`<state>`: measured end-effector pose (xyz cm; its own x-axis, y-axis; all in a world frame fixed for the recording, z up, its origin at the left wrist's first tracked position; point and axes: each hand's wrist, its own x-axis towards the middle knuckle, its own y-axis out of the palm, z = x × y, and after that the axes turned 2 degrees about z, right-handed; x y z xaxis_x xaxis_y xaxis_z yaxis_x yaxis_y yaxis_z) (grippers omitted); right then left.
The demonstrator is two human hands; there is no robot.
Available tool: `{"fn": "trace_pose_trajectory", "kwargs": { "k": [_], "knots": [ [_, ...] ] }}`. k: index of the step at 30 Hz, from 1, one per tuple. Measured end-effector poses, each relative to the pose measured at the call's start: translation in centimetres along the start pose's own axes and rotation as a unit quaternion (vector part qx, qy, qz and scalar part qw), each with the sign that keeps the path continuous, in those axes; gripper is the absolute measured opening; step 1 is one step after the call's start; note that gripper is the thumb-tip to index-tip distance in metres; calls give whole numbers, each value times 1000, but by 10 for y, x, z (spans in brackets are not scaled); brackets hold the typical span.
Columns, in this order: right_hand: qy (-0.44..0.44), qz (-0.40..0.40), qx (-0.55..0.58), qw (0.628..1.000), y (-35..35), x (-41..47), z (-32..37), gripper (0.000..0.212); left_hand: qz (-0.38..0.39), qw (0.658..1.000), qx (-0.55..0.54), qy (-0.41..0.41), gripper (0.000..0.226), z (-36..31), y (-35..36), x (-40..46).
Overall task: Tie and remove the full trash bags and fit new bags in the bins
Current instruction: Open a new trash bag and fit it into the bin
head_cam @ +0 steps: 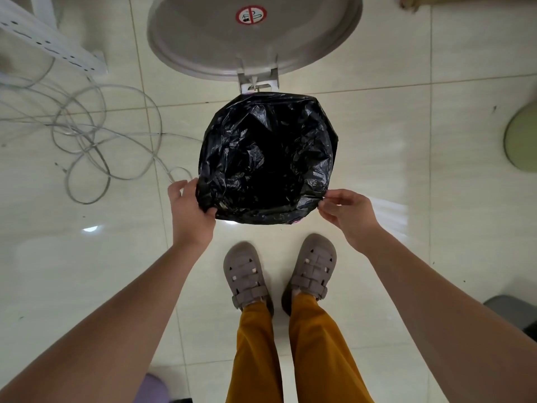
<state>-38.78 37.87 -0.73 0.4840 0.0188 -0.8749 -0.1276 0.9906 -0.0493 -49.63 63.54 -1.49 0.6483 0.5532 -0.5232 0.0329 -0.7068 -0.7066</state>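
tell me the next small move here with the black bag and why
Probably pull the bag's near edge down over the bin's rim. The black bag already lines the open bin, its lid tipped back, and looks empty inside. The left hand grips the near-left edge and the right hand pinches the near-right edge, where the plastic bunches loosely.

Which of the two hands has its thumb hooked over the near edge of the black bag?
The left hand: its thumb lies over the black bag at the near-left rim. The right hand only pinches the edge with its fingertips.
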Motion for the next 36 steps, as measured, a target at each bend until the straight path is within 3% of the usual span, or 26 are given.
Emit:
{"fn": "trace_pose_trajectory", "kwargs": {
  "k": [5,7,9,12,15,19,24,28,32,36],
  "knots": [
    [18,-8,-26,999,1,2,2,13,-8,986,-42,-163,37,-6,2,13],
    [25,-15,-38,999,0,3,0,13,-19,960,-138,-245,24,-15,0,14],
    [30,-19,-47,998,0,4,-1,11,-33,928,-248,-277,14,-24,-1,12],
    [36,-39,-73,996,3,9,0,12,-47,916,-309,-251,11,-35,-5,10],
    [38,-66,-116,990,11,16,0,16,-61,938,-283,-190,12,-38,-6,10],
    [17,-78,-226,971,20,22,4,17,-80,959,-243,-121,44,-31,-4,8],
    [-107,-154,-186,965,27,15,16,22,-106,965,-228,-76,31,-32,-5,13],
    [-149,-124,-182,964,32,13,24,30,-80,966,-224,-101,6,-38,-9,25],
    [-127,-116,-151,973,30,19,24,29,-99,948,-261,-155,16,-35,-9,41],
    [-55,-25,-130,990,25,20,21,37,-117,924,-277,-238,23,-23,-5,51]
  ]
}}
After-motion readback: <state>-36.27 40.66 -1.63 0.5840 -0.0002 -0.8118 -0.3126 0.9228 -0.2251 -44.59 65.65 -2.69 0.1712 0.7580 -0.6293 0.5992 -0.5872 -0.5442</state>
